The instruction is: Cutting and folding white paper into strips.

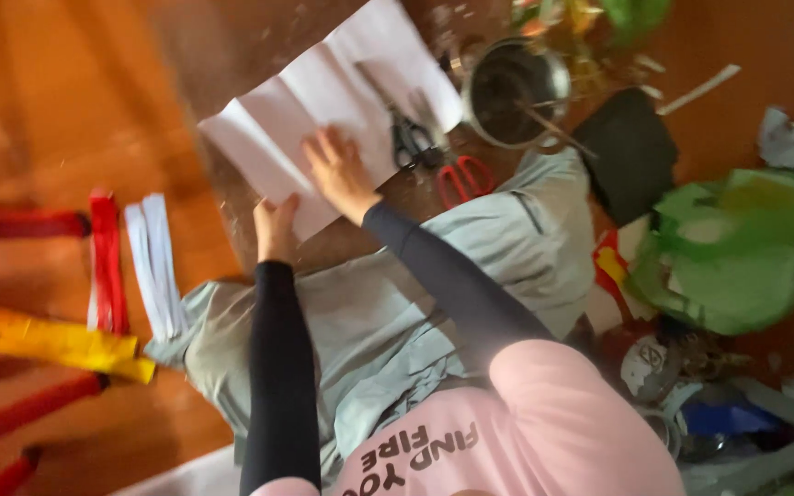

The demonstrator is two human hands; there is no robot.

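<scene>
Both hands point(337, 170) point(275, 225) press flat on white paper point(323, 101).

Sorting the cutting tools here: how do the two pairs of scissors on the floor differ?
The black-handled scissors lie on the white paper sheet; the red-handled scissors lie on the bare floor beside it. The black pair is nearer the right hand. Neither is held.

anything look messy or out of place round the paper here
Nothing looks spilled or broken. The white paper is heavily creased from folding, with both hands flat on it: left hand at its near edge, right hand in the middle. Two pairs of scissors lie loose at its edge.
</scene>
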